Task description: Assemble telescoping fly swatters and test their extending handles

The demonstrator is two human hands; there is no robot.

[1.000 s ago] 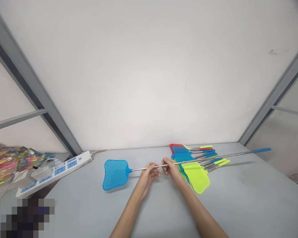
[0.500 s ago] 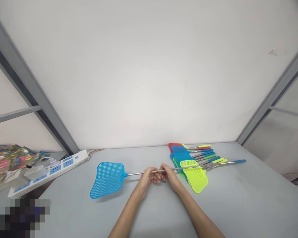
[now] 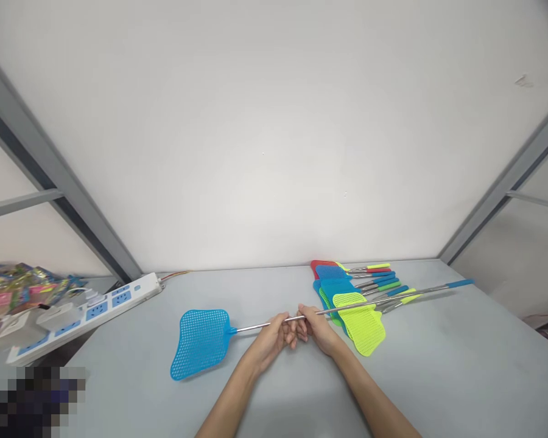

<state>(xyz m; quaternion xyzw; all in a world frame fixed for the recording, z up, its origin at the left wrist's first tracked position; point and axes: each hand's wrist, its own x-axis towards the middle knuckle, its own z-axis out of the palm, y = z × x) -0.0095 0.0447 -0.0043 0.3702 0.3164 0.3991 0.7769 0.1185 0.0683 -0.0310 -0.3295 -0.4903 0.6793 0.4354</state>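
A blue fly swatter (image 3: 201, 344) with a long metal rod lies across my view, its mesh head on the left and its blue grip far to the right. My left hand (image 3: 274, 336) pinches the rod between thumb and fingers. Close beside it, my right hand (image 3: 314, 328) also grips the rod, and the fingertips of both hands almost meet beneath it. To the right, the rod passes over a yellow-green fly swatter (image 3: 361, 325), the front one of a pile.
Several more swatters in red, blue and green lie against the wall, such as a red swatter (image 3: 319, 266). At left a white power strip (image 3: 139, 293) holds plugged-in adapters (image 3: 61, 316), with colourful plastic packages (image 3: 22, 283) behind. Grey metal posts flank the table (image 3: 132, 389).
The rod now looks longer and more tilted, its grip end further right and higher. The blue mesh head has dropped slightly. Both hands keep their hold, and the view has shifted a little.
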